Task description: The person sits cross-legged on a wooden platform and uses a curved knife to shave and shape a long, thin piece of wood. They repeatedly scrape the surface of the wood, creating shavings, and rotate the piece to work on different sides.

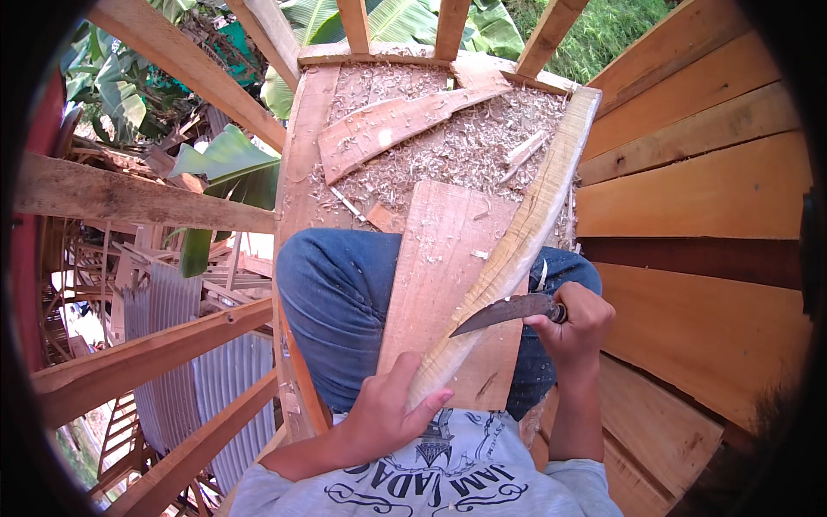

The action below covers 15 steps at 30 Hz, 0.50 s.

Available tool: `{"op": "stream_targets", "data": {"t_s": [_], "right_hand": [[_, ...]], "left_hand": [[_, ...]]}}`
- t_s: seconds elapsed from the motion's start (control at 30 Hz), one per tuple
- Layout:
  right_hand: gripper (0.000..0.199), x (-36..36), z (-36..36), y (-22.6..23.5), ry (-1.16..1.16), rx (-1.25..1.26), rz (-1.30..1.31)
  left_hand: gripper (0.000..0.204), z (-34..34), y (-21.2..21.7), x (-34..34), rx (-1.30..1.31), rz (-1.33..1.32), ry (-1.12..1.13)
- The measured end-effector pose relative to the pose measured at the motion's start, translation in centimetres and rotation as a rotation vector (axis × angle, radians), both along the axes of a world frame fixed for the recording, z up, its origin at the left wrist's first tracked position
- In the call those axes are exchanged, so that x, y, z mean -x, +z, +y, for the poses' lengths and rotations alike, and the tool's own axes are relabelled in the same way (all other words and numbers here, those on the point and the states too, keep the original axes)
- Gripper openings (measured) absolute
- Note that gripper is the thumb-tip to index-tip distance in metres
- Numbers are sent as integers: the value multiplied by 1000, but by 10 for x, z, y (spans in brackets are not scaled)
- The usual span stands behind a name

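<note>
A long pale piece of wood (521, 233) runs slantwise from my lap up to the far right. Its near end is gripped by my left hand (394, 409), fingers wrapped round it. My right hand (575, 320) is closed on the handle of a knife (508, 312). The dark blade lies across the pale wood, its tip pointing left, a short way beyond my left hand. Beneath, a flat reddish board (431, 258) rests on my lap between my knees. The knife's handle is mostly hidden by my fingers.
Wood shavings (388, 95) cover the plank floor ahead, where a tapered board (388, 129) lies. Slatted rails (155, 194) stand at the left, with corrugated metal sheets (233, 388) below them. A plank wall (680, 207) rises close on the right. Banana leaves (228, 159) show outside.
</note>
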State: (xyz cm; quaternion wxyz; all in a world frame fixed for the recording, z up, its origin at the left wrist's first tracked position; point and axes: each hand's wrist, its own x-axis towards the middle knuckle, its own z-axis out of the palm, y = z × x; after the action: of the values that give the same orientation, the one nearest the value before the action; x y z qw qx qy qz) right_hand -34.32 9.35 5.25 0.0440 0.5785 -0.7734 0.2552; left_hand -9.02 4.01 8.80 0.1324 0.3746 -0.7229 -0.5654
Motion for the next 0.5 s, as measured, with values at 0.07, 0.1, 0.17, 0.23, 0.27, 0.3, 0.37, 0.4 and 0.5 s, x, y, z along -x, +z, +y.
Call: {"op": "stream_targets", "data": {"t_s": [0.07, 0.1, 0.17, 0.23, 0.27, 0.3, 0.37, 0.4, 0.5], "right_hand": [[69, -1, -3, -1, 17, -4, -21], [69, -1, -4, -2, 26, -6, -31], [68, 1, -5, -7, 2, 52, -73], [70, 22, -11, -11, -237, 52, -303], [71, 48, -10, -13, -466, 20, -513], [69, 65, 2, -9, -536, 40, -444], [67, 79, 8, 5, -525, 96, -419], [66, 67, 12, 13, -457, 106, -474], [65, 16, 13, 12, -157, 1, -483]], "left_hand": [[37, 1, -1, 0, -51, 19, 25], [37, 1, -1, 0, -76, 28, 38], [37, 0, 0, -1, -100, 15, 28], [36, 3, 1, -6, -129, -5, -28], [36, 9, 1, -13, -150, -20, -81], [35, 11, 2, -20, -172, -33, -134], [35, 4, -2, -13, -220, -24, -51], [34, 3, -3, -15, -258, -36, -7], [33, -5, -10, -11, -382, 10, 49]]}}
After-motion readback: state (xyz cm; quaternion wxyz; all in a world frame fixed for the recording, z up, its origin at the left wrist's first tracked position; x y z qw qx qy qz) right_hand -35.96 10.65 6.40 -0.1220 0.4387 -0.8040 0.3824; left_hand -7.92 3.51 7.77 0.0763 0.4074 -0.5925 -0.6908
